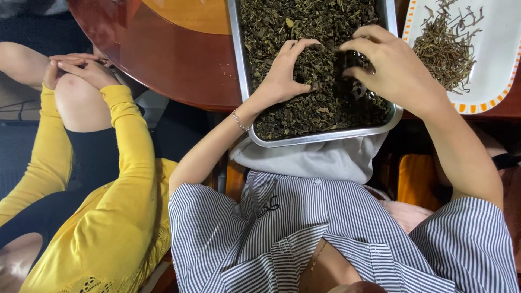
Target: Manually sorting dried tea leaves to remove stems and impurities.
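A metal tray [237, 49] full of dark dried leaves [304, 16] rests on the edge of a round wooden table [173, 59], over my lap. My left hand [285, 73] lies on the leaves with fingers spread and curved, thumb pressed into the pile. My right hand [391, 65] hovers over the leaves to the right, fingers bent down into them. Both hands cup a heap of leaves between them. A thin bracelet [239, 121] circles my left wrist.
A white plate with an orange-patterned rim [491, 70] holds a pile of thin dried stems [445, 49] at the top right. A person in a yellow sweater [108, 217] sits at my left, hands clasped over a knee [76, 68].
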